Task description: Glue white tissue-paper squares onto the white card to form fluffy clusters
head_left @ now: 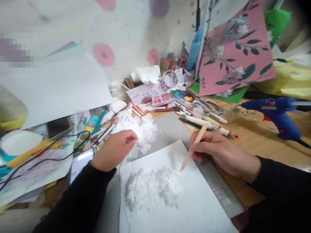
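Both hands work over a white sheet [194,200]: the right hand [218,150] grips a wooden stick [194,145] like a pen, its tip just above a clump of white paper bits [153,187] stuck on the sheet, while the left hand [114,149] pinches at a loose pile of white scraps [145,131] on the grey mat [170,129]. Beyond them lie pens [201,121], scissors [207,105], a pink flowered card [238,51] and, at right, a blue glue gun [279,115].

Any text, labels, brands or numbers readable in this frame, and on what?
No text can be read.
Note card: blue handwriting, too blurred.
Pink sheet: small dark marks at lower left, too small.
Glue gun: label blurred.
Ruler: red print, illegible.
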Demonstrator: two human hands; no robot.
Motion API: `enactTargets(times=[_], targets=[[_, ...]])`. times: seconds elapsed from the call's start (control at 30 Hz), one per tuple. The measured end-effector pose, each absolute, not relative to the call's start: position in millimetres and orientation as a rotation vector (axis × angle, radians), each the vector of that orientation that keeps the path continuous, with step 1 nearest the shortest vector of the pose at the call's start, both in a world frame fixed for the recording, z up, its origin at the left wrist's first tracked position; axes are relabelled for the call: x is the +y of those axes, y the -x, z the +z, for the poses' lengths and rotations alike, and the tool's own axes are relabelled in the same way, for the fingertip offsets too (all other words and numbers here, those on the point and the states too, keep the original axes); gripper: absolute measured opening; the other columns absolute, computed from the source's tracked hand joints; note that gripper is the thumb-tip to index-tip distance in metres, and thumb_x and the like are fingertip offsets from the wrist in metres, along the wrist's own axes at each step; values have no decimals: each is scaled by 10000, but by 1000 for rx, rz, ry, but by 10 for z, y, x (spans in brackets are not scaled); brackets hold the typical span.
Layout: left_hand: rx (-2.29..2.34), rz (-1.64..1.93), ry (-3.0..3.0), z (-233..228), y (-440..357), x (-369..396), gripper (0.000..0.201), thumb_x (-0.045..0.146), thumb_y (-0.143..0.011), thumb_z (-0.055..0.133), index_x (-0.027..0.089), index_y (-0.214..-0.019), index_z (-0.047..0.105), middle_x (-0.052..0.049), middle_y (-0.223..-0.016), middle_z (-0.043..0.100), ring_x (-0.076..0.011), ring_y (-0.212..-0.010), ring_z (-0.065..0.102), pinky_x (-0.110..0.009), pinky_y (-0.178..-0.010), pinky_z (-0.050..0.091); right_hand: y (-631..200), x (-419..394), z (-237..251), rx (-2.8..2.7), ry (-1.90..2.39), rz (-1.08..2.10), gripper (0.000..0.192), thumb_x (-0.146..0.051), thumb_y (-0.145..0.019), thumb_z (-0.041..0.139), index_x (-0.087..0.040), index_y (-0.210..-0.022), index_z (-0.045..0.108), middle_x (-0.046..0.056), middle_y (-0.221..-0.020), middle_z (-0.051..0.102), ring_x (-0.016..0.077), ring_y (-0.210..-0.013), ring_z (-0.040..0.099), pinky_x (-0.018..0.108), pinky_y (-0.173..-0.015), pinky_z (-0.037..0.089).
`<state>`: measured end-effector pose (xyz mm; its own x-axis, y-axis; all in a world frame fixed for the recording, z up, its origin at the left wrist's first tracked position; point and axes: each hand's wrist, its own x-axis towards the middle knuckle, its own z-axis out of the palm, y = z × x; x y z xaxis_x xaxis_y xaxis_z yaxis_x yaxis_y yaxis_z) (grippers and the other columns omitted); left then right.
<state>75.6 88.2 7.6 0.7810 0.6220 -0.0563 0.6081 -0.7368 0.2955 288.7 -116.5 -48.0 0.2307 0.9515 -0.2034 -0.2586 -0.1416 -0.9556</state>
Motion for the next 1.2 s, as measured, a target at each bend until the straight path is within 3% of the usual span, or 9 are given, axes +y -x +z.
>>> enactTargets(times=[0.13, 0.23, 0.37, 0.43, 0.53, 0.67, 0.9, 1.2], targets=[[868, 59, -2689, -56, -789, 857, 128, 247, -765, 536, 224, -843, 635, 16, -830, 629, -161, -750, 604, -276, -689, 439, -2886, -1179, -503, -699, 1231, 1222, 153, -288, -802, 648, -183, -722, 571, -26, -602, 558, 114, -563, 491, 251, -553, 340], [760, 98, -2712, -134, -821, 817, 189, 202, -700, 622, 221, -886, 649, -8, -920, 600, -177, -842, 591, -296, -777, 442, -2873, -1183, -495, -697, 1254, 1208, 154, -287, -826, 627, -185, -717, 588, -15, -600, 568, 119, -565, 490, 263, -563, 340], [710, 229, -2714, -188, -855, 836, 68, 168, -743, 591, 205, -744, 649, -29, -883, 574, -202, -888, 562, -335, -851, 422, -2860, -1179, -498, -665, 1274, 1191, 166, -309, -798, 656, -190, -694, 607, -8, -586, 585, 125, -557, 501, 261, -553, 351], [745, 320, -2687, -135, -857, 809, 111, 170, -779, 556, 195, -690, 618, -32, -864, 573, -206, -887, 558, -343, -848, 420, -2856, -1178, -500, -652, 1270, 1174, 210, -353, -786, 672, -189, -671, 609, -4, -577, 591, 126, -546, 508, 253, -537, 362], [743, 372, -2603, 32, -853, 605, 96, 207, -820, 541, 201, -734, 582, -4, -855, 606, -165, -832, 579, -289, -777, 445, -2858, -1180, -490, -652, 1255, 1129, 282, -426, -784, 673, -179, -656, 627, 8, -573, 606, 122, -527, 519, 242, -521, 386], [617, 164, -2239, 188, -872, 107, 107, 270, -821, 572, 218, -729, 558, 66, -645, 588, -99, -598, 552, -196, -555, 422, -2913, -1186, -467, -629, 1226, 1068, 283, -432, -776, 674, -181, -653, 631, 2, -583, 610, 123, -529, 553, 238, -537, 426], [552, -1, -2491, -74, -919, -317, 135, 122, -780, 533, 209, -678, 547, 57, -628, 557, -108, -607, 514, -239, -574, 354, -2956, -1456, -232, -879, 1287, 887, 251, -389, -828, 649, -198, -664, 657, -1, -624, 609, 123, -554, 570, 232, -528, 455], [607, -48, -2526, -222, -974, -294, 149, 145, -790, 514, 214, -659, 511, 52, -608, 540, -121, -581, 505, -255, -544, 330, -2804, -1713, -145, -1402, 1370, 730, 106, -212, -887, 561, -191, -872, 664, 13, -670, 643, 115, -551, 587, 221, -482, 462]])
